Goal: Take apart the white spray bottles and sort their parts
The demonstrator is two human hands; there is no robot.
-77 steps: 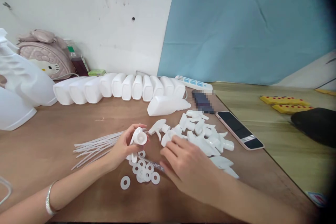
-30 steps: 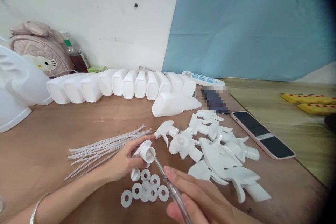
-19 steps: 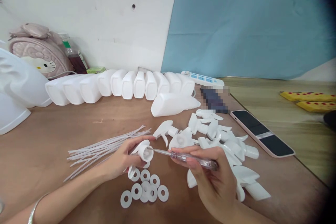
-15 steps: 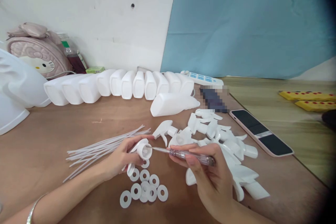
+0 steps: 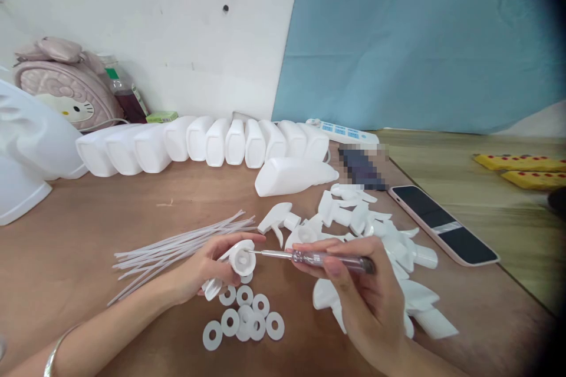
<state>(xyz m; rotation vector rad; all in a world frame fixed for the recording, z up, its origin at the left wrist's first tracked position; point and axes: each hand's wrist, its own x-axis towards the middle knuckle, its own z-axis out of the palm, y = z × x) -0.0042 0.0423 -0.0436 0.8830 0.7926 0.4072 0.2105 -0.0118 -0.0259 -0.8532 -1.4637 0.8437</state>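
Observation:
Near the middle, my left hand (image 5: 212, 268) is closed around a white trigger spray head (image 5: 242, 262), its round collar turned toward the right. My right hand (image 5: 367, 294) grips a screwdriver (image 5: 325, 259) by its clear handle. The thin metal tip lies at the mouth of the collar; whether it touches the inside I cannot tell. Below the spray head lie several flat white washers (image 5: 230, 322). Thin white tubes (image 5: 168, 253) lie in a loose bundle behind my left forearm. A pile of white spray heads (image 5: 393, 241) spreads beyond and beside my right hand.
Several white bottles (image 5: 215, 142) lie in a row along the wall, with one more bottle (image 5: 294, 177) in front. A phone (image 5: 442, 225) rests at the table's right edge near a power strip (image 5: 349, 132). Large white containers (image 5: 35, 129) and a pink bag (image 5: 66, 85) stand at the left.
The screwdriver and my right hand have shifted slightly right, drawing the tip back toward the collar's rim. The spray head in my left hand has turned a little, showing more of its opening.

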